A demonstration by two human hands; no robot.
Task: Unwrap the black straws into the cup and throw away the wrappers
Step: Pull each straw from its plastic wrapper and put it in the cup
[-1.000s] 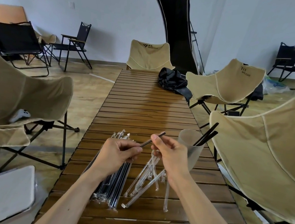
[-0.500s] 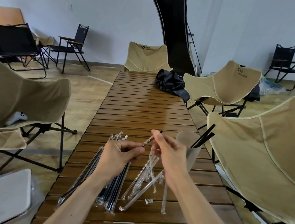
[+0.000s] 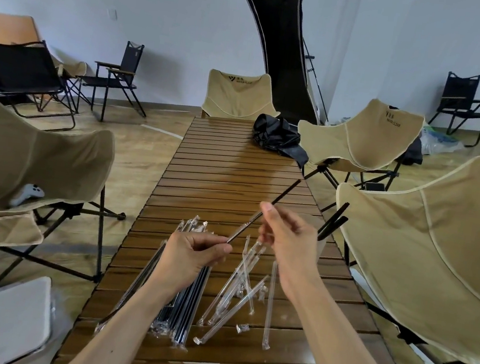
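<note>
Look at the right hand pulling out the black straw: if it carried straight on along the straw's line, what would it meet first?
The right hand heads up, away and rightward along the black straw. Probably nothing at once: bare table lies below that line, then perhaps the far beige chair. Depth is unclear.

Perhaps a camping-gear showroom: folding canvas chairs (image 3: 359, 133) ring a slatted roll-up table (image 3: 218, 179).

The right hand (image 3: 288, 242) hides most of the cup (image 3: 322, 248).

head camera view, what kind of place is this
Probably an indoor showroom or test room for camping gear: tan folding chairs round a slatted roll-up table, black folding chairs along plain white walls.
</note>
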